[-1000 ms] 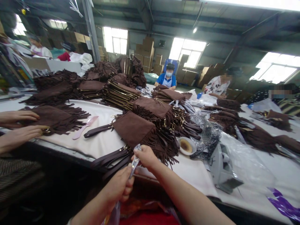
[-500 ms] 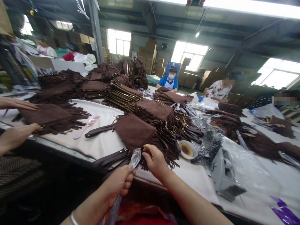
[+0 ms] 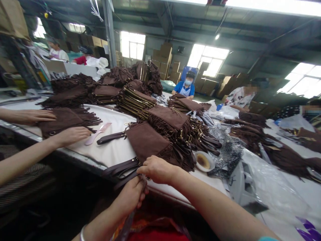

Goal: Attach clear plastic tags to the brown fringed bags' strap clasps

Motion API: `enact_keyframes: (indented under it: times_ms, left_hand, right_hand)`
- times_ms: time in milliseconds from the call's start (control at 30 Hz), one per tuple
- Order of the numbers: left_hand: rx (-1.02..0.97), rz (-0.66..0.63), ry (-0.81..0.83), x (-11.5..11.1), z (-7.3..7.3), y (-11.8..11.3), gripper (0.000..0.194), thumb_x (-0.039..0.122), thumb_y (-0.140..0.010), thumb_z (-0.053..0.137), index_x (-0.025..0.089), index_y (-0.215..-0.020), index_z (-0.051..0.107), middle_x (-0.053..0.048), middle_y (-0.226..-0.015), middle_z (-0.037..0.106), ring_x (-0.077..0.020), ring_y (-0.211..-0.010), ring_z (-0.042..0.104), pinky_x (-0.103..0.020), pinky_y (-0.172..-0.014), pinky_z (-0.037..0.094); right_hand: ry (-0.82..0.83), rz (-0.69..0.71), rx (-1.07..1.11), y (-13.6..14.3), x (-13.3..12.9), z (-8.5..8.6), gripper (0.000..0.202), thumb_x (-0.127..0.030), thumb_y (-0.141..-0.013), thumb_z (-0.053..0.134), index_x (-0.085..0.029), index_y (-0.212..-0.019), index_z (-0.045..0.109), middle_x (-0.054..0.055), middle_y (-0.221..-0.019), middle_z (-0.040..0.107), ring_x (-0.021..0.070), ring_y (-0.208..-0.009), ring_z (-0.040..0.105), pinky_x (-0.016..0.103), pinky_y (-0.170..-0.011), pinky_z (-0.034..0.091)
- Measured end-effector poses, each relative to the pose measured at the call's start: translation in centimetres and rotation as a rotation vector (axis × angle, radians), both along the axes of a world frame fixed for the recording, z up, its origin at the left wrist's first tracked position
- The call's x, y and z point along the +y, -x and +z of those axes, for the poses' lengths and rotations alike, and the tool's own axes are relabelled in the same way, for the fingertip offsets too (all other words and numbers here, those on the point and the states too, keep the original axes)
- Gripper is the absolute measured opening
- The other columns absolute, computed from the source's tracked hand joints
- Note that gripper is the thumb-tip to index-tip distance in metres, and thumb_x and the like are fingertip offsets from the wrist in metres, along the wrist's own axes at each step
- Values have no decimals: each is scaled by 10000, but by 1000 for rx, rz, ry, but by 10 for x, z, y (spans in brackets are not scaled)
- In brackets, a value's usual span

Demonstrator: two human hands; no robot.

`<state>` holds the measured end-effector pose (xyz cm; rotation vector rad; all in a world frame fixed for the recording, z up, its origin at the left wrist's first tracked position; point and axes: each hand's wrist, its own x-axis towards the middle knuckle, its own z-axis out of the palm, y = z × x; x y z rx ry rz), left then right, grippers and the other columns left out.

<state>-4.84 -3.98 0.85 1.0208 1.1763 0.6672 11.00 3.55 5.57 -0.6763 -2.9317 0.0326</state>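
My left hand (image 3: 132, 194) is closed around a clear plastic strip (image 3: 127, 221) that hangs below it, at the table's front edge. Just above it, my right hand (image 3: 156, 169) has its fingers pinched together at the top of my left hand; what they hold is too small to name. Behind my hands lies a brown fringed bag (image 3: 147, 140), flat on the table. Dark wrist straps (image 3: 122, 168) stick out to its left, close to my left hand.
A co-worker's hands (image 3: 72, 136) rest by another brown bag (image 3: 66, 117) at left, near a pink comb (image 3: 97, 134). Stacked bags (image 3: 136, 100) stand behind. At right are a small bowl (image 3: 204, 161), a grey-white dispenser (image 3: 244, 187) and plastic sheeting (image 3: 278, 187).
My right hand has come down and left onto my left hand, and its fingers have closed. The co-worker's nearer hand has moved right toward the comb. The view has shifted slightly.
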Motion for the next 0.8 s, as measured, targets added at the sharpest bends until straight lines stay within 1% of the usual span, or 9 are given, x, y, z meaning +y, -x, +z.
enact_keyframes:
  times_ms: [67,100,167,300,400,500,633,733,800]
  left_hand:
    - [-49,12,35,-1,1,0,311,506,-860,486,196,-849,486,34,-662,491,-44,-419,308,-158,-375,189]
    - [-86,15,62,-1,2,1,298,491,-861,494,194,-843,480,46,-648,464,-33,-415,269,-152,-378,155]
    - [-199,26,142,0,5,4,270,454,-855,525,188,-842,477,59,-637,424,-20,-417,224,-145,-388,115]
    - [-572,71,416,4,9,10,231,388,-843,541,167,-860,476,68,-631,355,-13,-423,211,-131,-387,108]
    - [-692,113,547,6,7,9,196,336,-843,558,166,-851,459,84,-621,296,-7,-405,192,-119,-373,99]
    - [-631,126,532,5,3,4,217,330,-833,596,177,-843,442,95,-625,268,-1,-404,172,-112,-374,81]
    - [-376,137,343,2,-1,-6,349,495,-797,610,202,-816,421,105,-607,272,-12,-418,165,-124,-393,81]
    - [-231,138,240,0,-1,-11,440,612,-751,593,212,-804,418,112,-582,258,-24,-425,172,-144,-412,85]
    - [-177,134,206,0,0,-10,479,650,-722,600,208,-801,433,116,-572,240,-27,-424,174,-155,-424,81]
  right_hand:
    - [44,28,-16,3,3,0,121,-145,-765,630,-203,-855,688,17,-715,634,162,-660,519,286,-577,309]
    - [68,25,-5,4,4,-2,84,-151,-766,630,-201,-792,692,16,-702,623,155,-651,515,275,-573,315]
    - [105,-5,65,3,2,-5,97,-170,-780,626,-199,-713,690,13,-711,612,142,-648,507,253,-586,337]
    - [96,-37,202,-4,-6,-13,152,-203,-835,590,-208,-710,677,8,-745,604,138,-677,495,242,-644,373]
    - [51,0,217,-8,-12,-20,155,-188,-862,556,-198,-739,649,19,-770,612,143,-699,495,261,-694,388]
    - [5,1,222,-10,-13,-28,138,-190,-877,536,-194,-781,635,28,-798,622,148,-719,506,274,-718,395]
    - [-28,-61,252,-10,-17,-38,88,-224,-867,558,-194,-858,641,31,-825,631,160,-743,532,290,-734,411]
    - [-13,-198,335,-13,-37,-38,171,-264,-851,586,-198,-999,642,57,-942,657,192,-805,555,317,-750,441]
    - [6,-336,430,-24,-61,-33,304,-212,-855,553,-198,-1155,601,85,-1076,651,217,-891,566,342,-798,457]
